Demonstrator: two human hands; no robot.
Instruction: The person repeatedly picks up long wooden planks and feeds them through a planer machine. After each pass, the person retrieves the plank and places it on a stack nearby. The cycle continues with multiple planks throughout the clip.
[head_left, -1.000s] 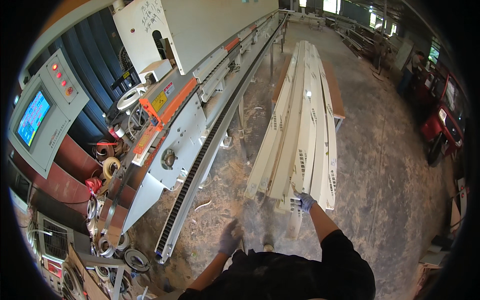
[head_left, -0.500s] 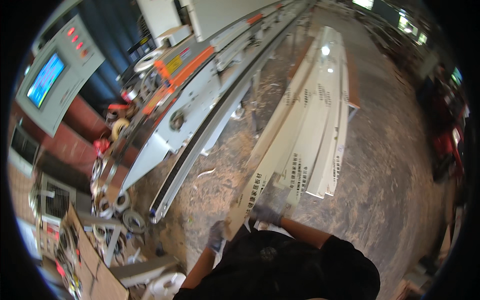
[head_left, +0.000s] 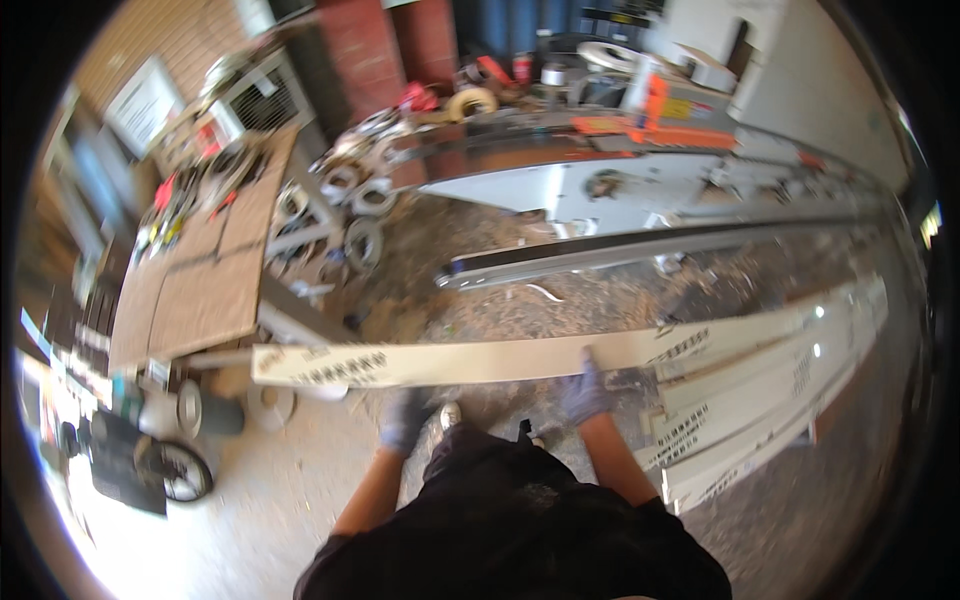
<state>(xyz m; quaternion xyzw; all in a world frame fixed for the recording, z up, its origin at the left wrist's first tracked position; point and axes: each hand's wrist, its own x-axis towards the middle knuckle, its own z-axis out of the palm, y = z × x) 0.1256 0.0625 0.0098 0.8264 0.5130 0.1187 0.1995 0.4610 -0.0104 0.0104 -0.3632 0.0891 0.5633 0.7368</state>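
My body: I look down over a dark top at the bottom centre, with both forearms reaching up and away from me.
Shoe: one light shoe toe [head_left: 450, 413] shows on the ground between my arms.
Left hand: my gloved left hand [head_left: 403, 420] sits just under the near edge of the long white board [head_left: 470, 362]; the fingers curl up toward the board, but I cannot tell whether they grip it or only touch it.
Right hand: my gloved right hand [head_left: 586, 390] lies on the board further along, fingers held together and pointing away from me, pressed onto its top face.
Board: it is a long, narrow pale panel with dark printing near its ends, lying crosswise in front of me, its left end out over the ground near the workbench [head_left: 200, 290] and its right end running toward the stack.
Stack: more white boards [head_left: 760, 410] of the same kind lie piled to my right, fanned slightly, just beside my right arm.
Floor: dusty concrete [head_left: 560, 300] littered with shavings spreads beyond the board.
Left side: a brown workbench carries many small tools; reels and rolls [head_left: 355, 205] lie near it.
Far side: a long grey and white machine [head_left: 640, 190] with orange parts stretches across the back.
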